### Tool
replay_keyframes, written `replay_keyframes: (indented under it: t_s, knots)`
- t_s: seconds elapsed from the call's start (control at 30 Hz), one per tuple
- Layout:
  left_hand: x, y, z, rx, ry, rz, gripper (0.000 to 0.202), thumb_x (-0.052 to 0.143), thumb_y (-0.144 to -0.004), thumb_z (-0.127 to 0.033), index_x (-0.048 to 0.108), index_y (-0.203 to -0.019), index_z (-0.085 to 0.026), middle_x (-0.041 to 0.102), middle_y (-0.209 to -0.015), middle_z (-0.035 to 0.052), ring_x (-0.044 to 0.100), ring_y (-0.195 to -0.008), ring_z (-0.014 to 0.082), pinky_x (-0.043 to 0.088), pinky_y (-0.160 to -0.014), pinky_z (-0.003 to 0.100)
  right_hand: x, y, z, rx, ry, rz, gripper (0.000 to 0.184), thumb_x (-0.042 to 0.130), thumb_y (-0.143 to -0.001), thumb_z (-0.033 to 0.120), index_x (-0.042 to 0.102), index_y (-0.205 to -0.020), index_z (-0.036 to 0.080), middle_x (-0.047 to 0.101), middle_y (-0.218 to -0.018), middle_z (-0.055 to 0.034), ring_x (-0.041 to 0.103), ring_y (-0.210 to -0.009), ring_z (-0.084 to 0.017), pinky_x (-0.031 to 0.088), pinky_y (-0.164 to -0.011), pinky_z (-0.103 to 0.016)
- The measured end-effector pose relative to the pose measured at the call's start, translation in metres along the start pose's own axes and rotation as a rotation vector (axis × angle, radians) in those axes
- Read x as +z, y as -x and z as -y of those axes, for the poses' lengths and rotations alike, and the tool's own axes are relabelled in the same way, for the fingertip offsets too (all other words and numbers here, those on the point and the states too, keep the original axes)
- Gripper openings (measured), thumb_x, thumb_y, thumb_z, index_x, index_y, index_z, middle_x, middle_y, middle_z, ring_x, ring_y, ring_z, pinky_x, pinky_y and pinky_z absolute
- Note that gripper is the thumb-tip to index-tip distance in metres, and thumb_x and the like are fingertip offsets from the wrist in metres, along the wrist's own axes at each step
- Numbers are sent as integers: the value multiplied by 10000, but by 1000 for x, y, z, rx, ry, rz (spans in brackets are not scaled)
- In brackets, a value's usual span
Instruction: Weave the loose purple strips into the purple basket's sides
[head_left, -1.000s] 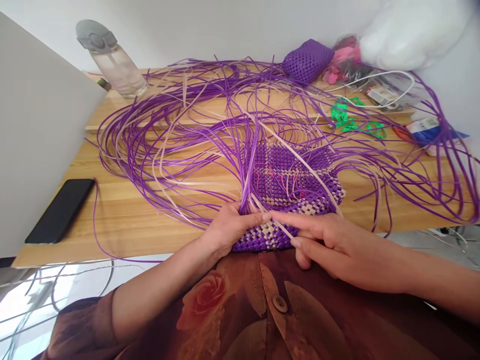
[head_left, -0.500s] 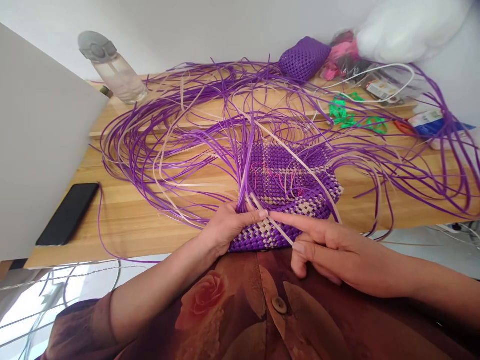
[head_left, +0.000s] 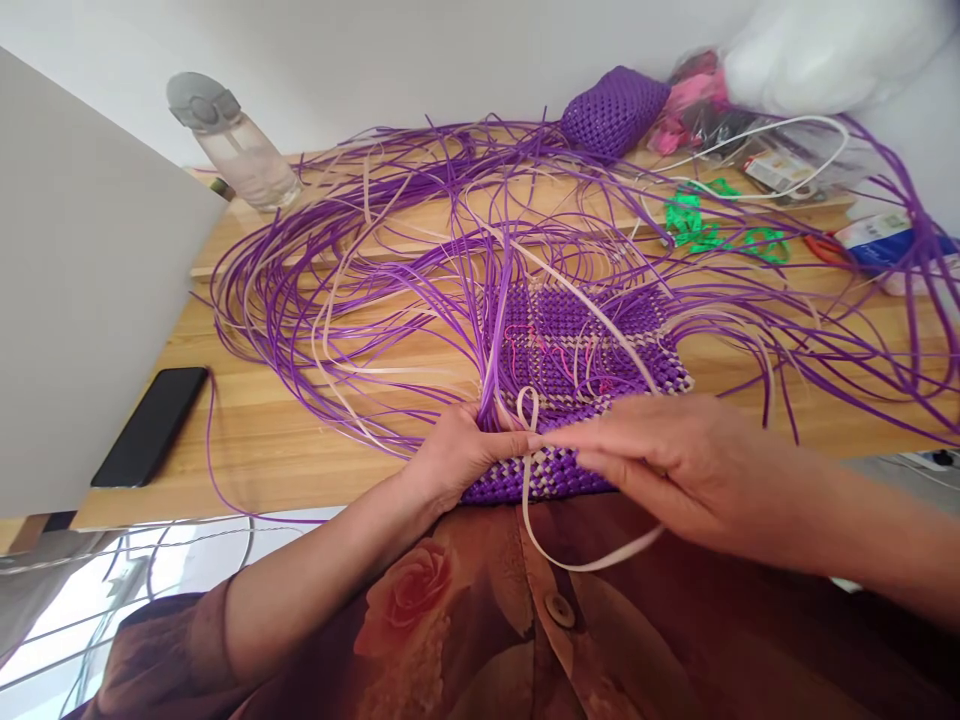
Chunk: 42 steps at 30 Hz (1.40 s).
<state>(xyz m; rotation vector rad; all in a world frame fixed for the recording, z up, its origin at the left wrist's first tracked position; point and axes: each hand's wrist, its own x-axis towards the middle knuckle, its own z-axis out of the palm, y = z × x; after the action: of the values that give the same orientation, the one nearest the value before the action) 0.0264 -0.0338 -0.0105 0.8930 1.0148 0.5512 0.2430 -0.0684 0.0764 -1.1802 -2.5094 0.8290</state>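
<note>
A woven purple and beige basket (head_left: 577, 325) sits on the table edge against my body, its long loose strips fanning out to both sides. My left hand (head_left: 465, 450) grips its near left wall, thumb pressed on the rim beside a bunch of upright purple strips (head_left: 491, 360). A beige plastic strip (head_left: 592, 568) makes a small loop above that thumb, hangs down in front, and runs under my right hand (head_left: 675, 460). My right index fingertip meets the left thumb tip at the rim. The lower right fingers, partly hidden and slightly blurred, are curled where the strip disappears.
A black phone (head_left: 150, 425) lies at the left table edge, and a clear bottle (head_left: 251, 160) stands behind it. Toward the back are a purple woven piece (head_left: 615, 112), pink material in bags (head_left: 690, 100), white stuffing (head_left: 825, 55), green plastic pieces (head_left: 690, 220) and a blue-and-white packet (head_left: 877, 240).
The beige strip, straight and taut between my hands before, now forms a loop at the rim and a slack curve below. My right hand has turned over and moved slightly up, its index finger staying at the rim.
</note>
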Motion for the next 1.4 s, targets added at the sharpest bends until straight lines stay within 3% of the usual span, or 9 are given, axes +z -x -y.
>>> replay_keyframes:
  t_s: [0.07, 0.13, 0.27, 0.5, 0.67, 0.8, 0.97, 1.2, 1.4]
  knots:
    - [0, 2, 0, 11, -25, 7, 289, 894, -589, -272, 723, -780, -141, 679, -710, 3, 602, -676, 142, 467, -688, 276, -5, -21, -9, -233, 219, -103, 323, 426, -974, 161, 710, -1126, 178, 698, -924, -54, 577, -847, -173, 429, -797, -324]
    - [0, 4, 0, 26, -33, 9, 271, 889, -599, -266, 708, -761, -144, 675, -719, -5, 570, -645, 117, 440, -651, 255, -6, -46, -21, -430, 353, -67, 315, 427, -957, 121, 730, -1030, 170, 672, -896, -67, 528, -831, -183, 418, -802, -335]
    - [1, 6, -1, 67, -56, 2, 264, 890, -596, -260, 689, -717, -139, 639, -675, -17, 522, -614, 94, 406, -620, 236, 0, -79, -44, -554, 473, -48, 250, 477, -957, 160, 718, -891, 165, 626, -858, -67, 463, -820, -192, 400, -778, -320]
    - [-3, 2, -2, 47, -98, -5, 264, 882, -606, -296, 690, -713, -149, 636, -664, -15, 518, -604, 95, 400, -599, 235, -6, -54, -67, -332, 511, -34, 185, 484, -942, 170, 639, -843, 153, 622, -823, -58, 499, -878, -212, 349, -838, -361]
    - [-1, -3, -1, 18, -89, 2, 254, 861, -615, -300, 692, -724, -145, 646, -674, -10, 538, -614, 116, 418, -617, 247, -13, -27, -22, -335, 468, 57, 205, 467, -852, 30, 611, -862, 176, 596, -832, -27, 475, -780, -182, 338, -805, -341]
    - [3, -2, -1, 120, -127, 46, 219, 847, -632, -282, 718, -756, -155, 660, -696, -20, 559, -648, 128, 427, -647, 250, -12, -51, -2, -395, 329, 109, 228, 438, -910, 68, 643, -852, 149, 619, -837, -46, 510, -768, -166, 365, -750, -311]
    - [4, 6, 0, 117, -80, -1, 252, 877, -610, -312, 701, -714, -164, 654, -667, -21, 538, -604, 115, 421, -620, 251, -12, -83, -30, -146, 37, 71, 166, 537, -891, 154, 694, -834, 150, 671, -862, -26, 590, -815, -132, 410, -778, -273]
    - [4, 5, -1, 101, -65, -7, 267, 893, -598, -306, 683, -681, -164, 663, -655, -20, 538, -591, 101, 415, -604, 239, -7, -74, -62, 378, -347, 282, 150, 598, -831, 277, 661, -873, 147, 619, -645, 24, 584, -559, -96, 434, -590, -234]
    - [3, 4, -1, 58, -18, -18, 287, 900, -590, -284, 682, -733, -163, 660, -686, -25, 557, -625, 105, 442, -646, 242, -13, -53, -36, 118, 76, 184, 235, 518, -859, 200, 742, -928, 182, 711, -837, -32, 618, -779, -160, 442, -765, -312]
